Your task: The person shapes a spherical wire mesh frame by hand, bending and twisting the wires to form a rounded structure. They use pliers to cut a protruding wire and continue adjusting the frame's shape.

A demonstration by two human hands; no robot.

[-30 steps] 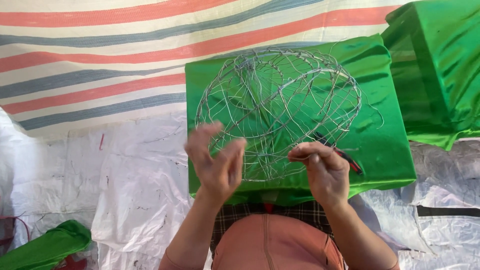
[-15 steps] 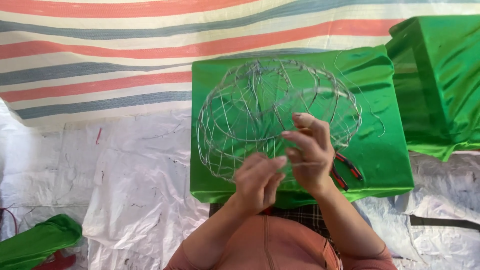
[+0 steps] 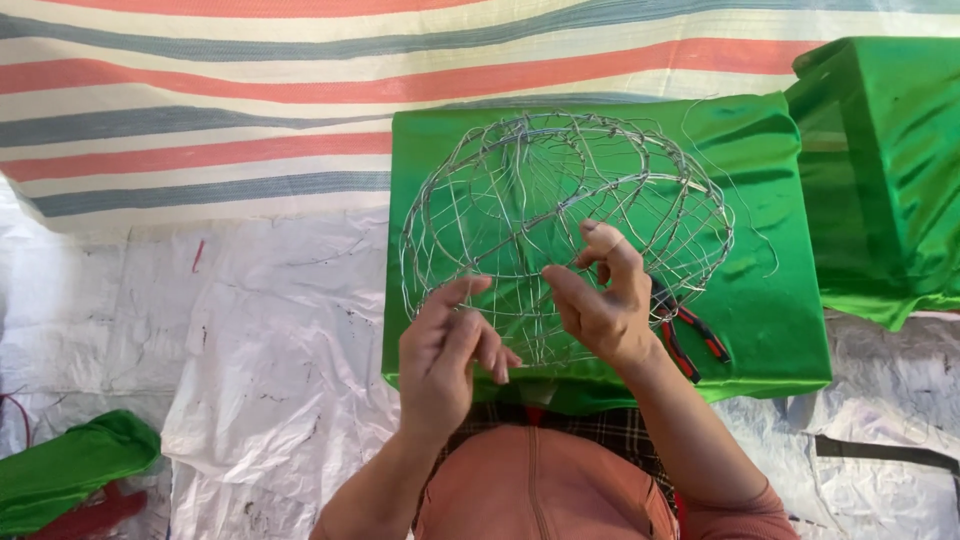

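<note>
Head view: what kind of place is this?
Likely an informal handicraft spot on the ground, not a factory bench: a domed wire frame sits on a green satin-covered block, red-handled pliers beside it, striped tarp and white plastic sheeting underneath.

We are seeing open white sheeting (image 3: 260, 340) lying left of the green box (image 3: 770, 300). The wire frame (image 3: 560, 210) is filling the box top, with red-handled pliers (image 3: 690, 335) blocking its right edge.

No pkgs, labels, signs or screens.
</note>
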